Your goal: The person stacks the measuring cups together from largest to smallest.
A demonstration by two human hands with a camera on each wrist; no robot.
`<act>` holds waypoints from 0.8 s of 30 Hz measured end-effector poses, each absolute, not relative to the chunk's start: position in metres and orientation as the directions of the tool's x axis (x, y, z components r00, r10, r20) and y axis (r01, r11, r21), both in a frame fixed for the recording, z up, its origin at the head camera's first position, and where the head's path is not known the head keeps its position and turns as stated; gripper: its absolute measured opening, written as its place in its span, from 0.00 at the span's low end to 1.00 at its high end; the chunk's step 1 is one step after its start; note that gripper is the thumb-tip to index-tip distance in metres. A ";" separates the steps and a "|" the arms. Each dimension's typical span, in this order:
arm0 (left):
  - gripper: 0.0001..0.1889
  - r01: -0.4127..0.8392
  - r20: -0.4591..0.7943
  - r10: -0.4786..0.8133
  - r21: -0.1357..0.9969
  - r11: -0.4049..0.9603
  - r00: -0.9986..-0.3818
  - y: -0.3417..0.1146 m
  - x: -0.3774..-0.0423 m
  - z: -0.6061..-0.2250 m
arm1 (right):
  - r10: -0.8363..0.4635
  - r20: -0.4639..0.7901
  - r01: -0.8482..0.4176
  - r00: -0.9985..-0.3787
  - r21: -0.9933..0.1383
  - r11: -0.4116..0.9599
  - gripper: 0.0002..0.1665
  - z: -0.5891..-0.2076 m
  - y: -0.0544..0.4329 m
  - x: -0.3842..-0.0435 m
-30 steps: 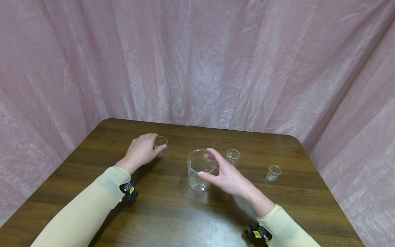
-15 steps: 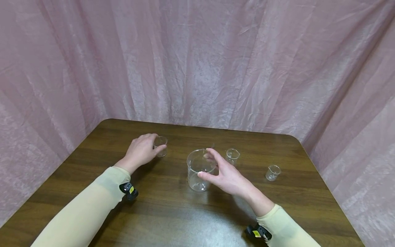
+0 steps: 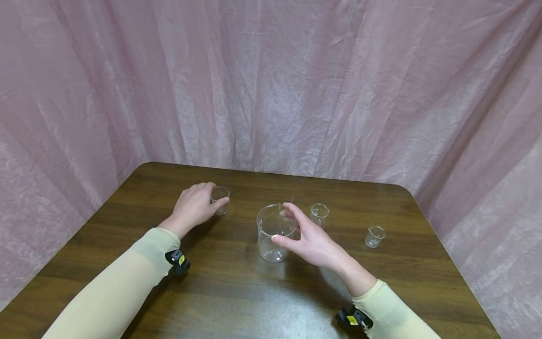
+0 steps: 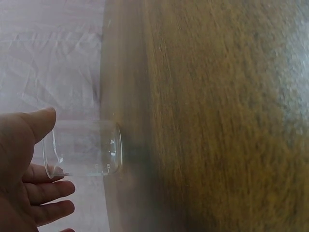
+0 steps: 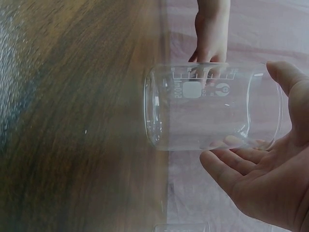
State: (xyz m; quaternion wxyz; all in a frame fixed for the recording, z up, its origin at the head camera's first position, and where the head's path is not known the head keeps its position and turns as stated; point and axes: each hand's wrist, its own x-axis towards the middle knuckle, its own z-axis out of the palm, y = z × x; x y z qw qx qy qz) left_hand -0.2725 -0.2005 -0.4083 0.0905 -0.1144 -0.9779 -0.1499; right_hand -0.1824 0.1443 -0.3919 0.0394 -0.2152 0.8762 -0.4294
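Apparently grasping | your left fingers (image 4: 52, 191), slightly parted, pinch small beaker (image 4: 84, 147) | your right fingers (image 5: 219, 167), spread wide, hold large beaker (image 5: 188, 125) between them | next likely needs gentle lift

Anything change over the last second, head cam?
No visible change. Left hand stays at the left beaker, right hand at the large beaker; the middle beaker and rightmost beaker stand where they were.
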 end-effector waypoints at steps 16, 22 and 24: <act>0.37 0.238 0.198 0.178 0.339 0.910 -0.964 -0.199 -0.273 -0.410 | -0.414 0.126 -0.353 -0.901 -0.769 0.533 0.54 -0.393 0.144 -0.183; 0.36 0.232 0.186 0.175 0.350 0.908 -0.967 -0.199 -0.271 -0.410 | -0.413 0.124 -0.350 -0.902 -0.771 0.532 0.54 -0.394 0.144 -0.182; 0.36 0.233 0.190 0.175 0.350 0.907 -0.966 -0.199 -0.271 -0.411 | -0.414 0.124 -0.350 -0.902 -0.772 0.530 0.54 -0.395 0.144 -0.181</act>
